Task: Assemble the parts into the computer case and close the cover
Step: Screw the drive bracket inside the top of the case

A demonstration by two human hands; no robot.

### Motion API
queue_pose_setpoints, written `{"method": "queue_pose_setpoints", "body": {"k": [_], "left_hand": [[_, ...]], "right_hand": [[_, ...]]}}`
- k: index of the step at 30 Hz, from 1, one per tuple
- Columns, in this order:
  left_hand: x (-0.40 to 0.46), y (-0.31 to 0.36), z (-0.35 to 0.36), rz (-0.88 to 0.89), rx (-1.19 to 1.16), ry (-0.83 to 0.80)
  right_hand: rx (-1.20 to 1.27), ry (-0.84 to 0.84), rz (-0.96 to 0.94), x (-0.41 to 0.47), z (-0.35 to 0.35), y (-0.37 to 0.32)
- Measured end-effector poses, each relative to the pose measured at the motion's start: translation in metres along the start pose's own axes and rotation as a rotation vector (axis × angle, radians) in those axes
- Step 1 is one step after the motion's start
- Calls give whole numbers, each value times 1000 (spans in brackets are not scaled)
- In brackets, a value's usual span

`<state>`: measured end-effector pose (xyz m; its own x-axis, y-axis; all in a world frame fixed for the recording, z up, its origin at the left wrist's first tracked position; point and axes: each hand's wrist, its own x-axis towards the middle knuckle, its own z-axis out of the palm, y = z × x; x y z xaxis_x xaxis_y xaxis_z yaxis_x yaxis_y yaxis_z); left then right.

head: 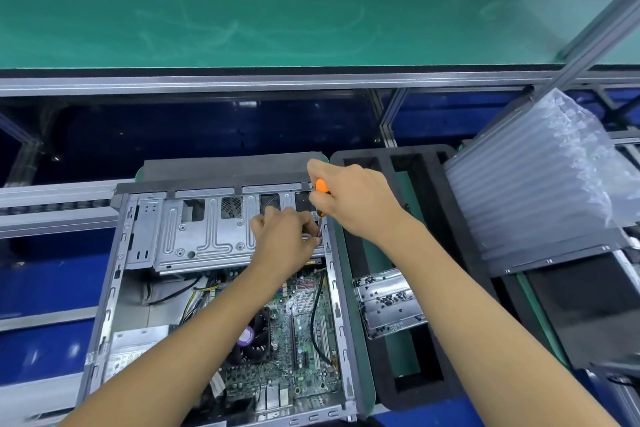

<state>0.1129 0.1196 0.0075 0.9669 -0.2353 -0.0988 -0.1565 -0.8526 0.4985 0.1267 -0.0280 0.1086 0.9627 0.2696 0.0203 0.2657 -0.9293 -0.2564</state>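
An open grey computer case (114, 274) lies on its side in front of me, its motherboard (304, 329) and round CPU fan (254, 340) exposed. A silver drive cage (201, 236) spans the case's far end. My right hand (353, 201) grips an orange-handled screwdriver (321, 186), tip pointing down at the cage's right edge. My left hand (284, 239) rests on the cage beside the tip, its curled fingers pinching something small at the tip that I cannot make out.
A black foam tray (374, 367) lies right of the case, holding a metal dish (388, 302) with several small black screws. Bubble wrap (540, 177) and a dark cover panel (581, 305) sit further right. A green conveyor belt (277, 3) runs behind.
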Motion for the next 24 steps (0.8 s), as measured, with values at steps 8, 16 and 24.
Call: {"method": "queue_pose_setpoints", "body": {"k": [8,16,24], "left_hand": [[0,-12,-7,86,-230,-32],[0,2,-25,221,-458,54],[4,-1,-31,288,-370,-8]], "right_hand": [[-109,56,40,-1,2,1],[-246,113,-63,-9,2,-4],[-96,-72,-263,-3,-20,7]]}}
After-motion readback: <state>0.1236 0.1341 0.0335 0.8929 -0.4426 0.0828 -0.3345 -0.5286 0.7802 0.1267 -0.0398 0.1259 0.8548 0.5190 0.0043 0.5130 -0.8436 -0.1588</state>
